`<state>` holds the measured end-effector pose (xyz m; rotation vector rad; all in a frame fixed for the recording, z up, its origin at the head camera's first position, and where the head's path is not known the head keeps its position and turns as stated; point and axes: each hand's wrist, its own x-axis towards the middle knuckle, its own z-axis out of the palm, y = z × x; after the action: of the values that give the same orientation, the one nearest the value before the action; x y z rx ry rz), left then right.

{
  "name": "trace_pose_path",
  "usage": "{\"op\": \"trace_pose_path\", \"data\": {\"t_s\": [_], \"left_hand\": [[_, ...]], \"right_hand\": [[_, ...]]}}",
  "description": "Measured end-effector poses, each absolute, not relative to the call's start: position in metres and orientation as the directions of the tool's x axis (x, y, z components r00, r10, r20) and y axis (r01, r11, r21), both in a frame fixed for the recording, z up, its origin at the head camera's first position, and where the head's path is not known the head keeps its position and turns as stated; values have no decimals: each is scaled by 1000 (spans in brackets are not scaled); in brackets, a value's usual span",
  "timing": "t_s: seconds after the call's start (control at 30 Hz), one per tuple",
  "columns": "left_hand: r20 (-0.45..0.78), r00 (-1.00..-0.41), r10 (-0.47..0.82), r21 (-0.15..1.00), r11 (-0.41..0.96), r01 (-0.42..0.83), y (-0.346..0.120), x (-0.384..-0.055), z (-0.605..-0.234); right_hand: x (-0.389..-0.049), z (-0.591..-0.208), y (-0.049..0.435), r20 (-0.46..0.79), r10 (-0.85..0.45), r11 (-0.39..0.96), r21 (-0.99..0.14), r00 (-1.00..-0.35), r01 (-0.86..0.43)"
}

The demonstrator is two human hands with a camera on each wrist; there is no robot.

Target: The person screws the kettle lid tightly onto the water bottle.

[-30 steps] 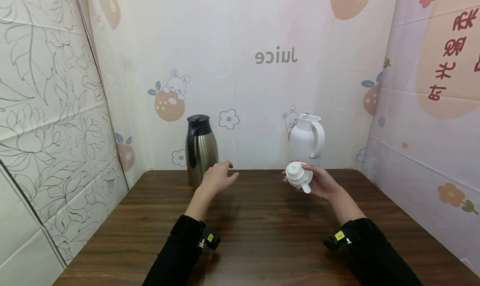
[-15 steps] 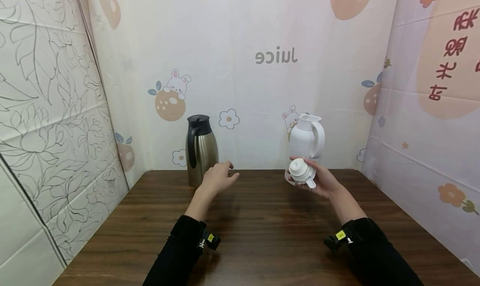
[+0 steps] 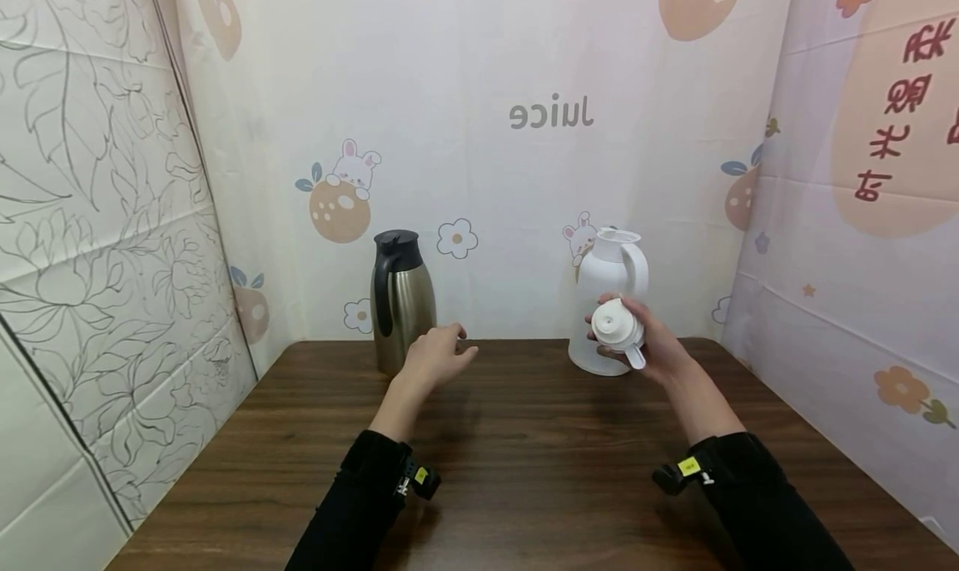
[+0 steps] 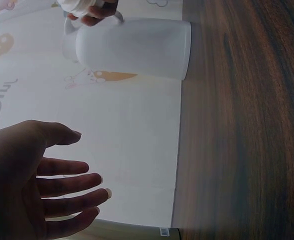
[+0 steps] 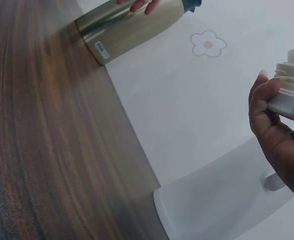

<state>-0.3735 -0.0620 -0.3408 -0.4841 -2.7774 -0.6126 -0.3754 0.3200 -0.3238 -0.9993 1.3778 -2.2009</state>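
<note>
My right hand (image 3: 653, 344) grips a white screw-in lid (image 3: 617, 325) with a small lever, holding it up in front of the white thermos jug (image 3: 599, 284). That jug stands upright at the back right, its mouth uncovered and its handle turned to the right. In the right wrist view, fingers curl round the edge of the lid (image 5: 292, 90). Relaxed and holding nothing, my left hand (image 3: 434, 355) hovers over the table beside the steel thermos jug (image 3: 410, 305). The left wrist view shows its fingers spread (image 4: 69, 186). A black lid and handle top the steel jug.
Both jugs stand near the back edge of the dark wooden table (image 3: 494, 454). Behind it hangs a pale printed cloth (image 3: 479, 180), with more patterned cloth on both sides. Each wrist carries a small black camera.
My right hand has lifted the lid up and to the right, tilting it, so more of the white jug's base shows. The left hand has stayed where it was.
</note>
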Motion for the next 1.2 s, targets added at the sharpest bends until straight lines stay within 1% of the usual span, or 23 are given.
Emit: {"op": "trace_pose_path", "data": {"t_s": [0.17,0.3,0.5,0.67,0.9,1.0,1.1,1.2], "left_hand": [[311,-912,267,366,852,374,-61,-373,-340],[310,-912,267,359,856,372,-61,-374,-340],[306,-916,260,354,862,363,-62,-376,-341],[310,-916,254,355,863,359,-62,-375,-342],[323,-912,254,347,864,364,-62,-374,-343],[324,-911,256,347,863,366,-62,-374,-343],[325,-910,258,352,860,370,-61,-374,-343],[324,-908,266,359,853,378,-61,-374,-343]], "right_hand": [[-370,-315,325,419,-573,-465,-874,-704,-141],[-367,-306,333,461,-538,-475,-858,-706,-198],[-366,-299,350,536,-490,-553,-801,-688,-231],[-365,-299,362,587,-430,-615,-747,-686,-254],[-366,-301,376,603,-362,-624,-723,-711,-296],[-367,-304,382,606,-340,-659,-699,-719,-277],[-369,-308,389,605,-330,-713,-663,-725,-229],[-371,-312,395,599,-324,-739,-643,-733,-199]]}}
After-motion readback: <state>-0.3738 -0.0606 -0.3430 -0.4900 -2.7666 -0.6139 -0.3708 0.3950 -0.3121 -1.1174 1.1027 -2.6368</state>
